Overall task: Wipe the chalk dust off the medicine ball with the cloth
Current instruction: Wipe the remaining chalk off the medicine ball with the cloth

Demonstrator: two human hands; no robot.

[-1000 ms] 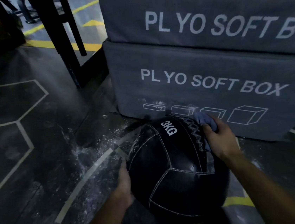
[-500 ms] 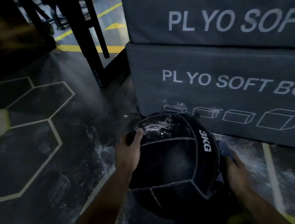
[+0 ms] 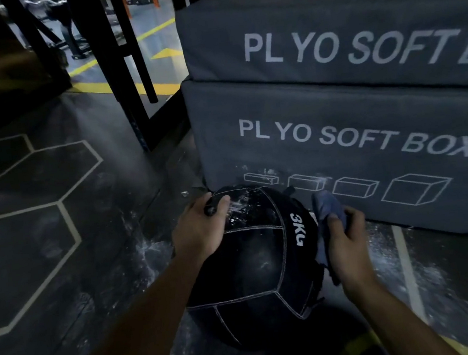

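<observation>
A black stitched medicine ball (image 3: 254,265) marked "3KG" sits on the dark gym floor against a soft box. White chalk dust shows on its upper panel near the top. My left hand (image 3: 201,230) lies on the ball's upper left side, fingers curled over its top edge. My right hand (image 3: 344,245) holds a blue-grey cloth (image 3: 325,207) bunched in its fingers, against the ball's right side beside the "3KG" mark.
Two stacked grey "PLYO SOFT BOX" blocks (image 3: 353,134) stand right behind the ball. Black rack posts (image 3: 125,81) rise at the back left. Chalk dust (image 3: 148,251) is scattered on the floor left and right of the ball. Hexagon lines mark the floor on the left.
The ball has been turned so the "3KG" mark went from top to right side. My left hand moved from the lower left up onto the top; my right hand with the cloth rose slightly.
</observation>
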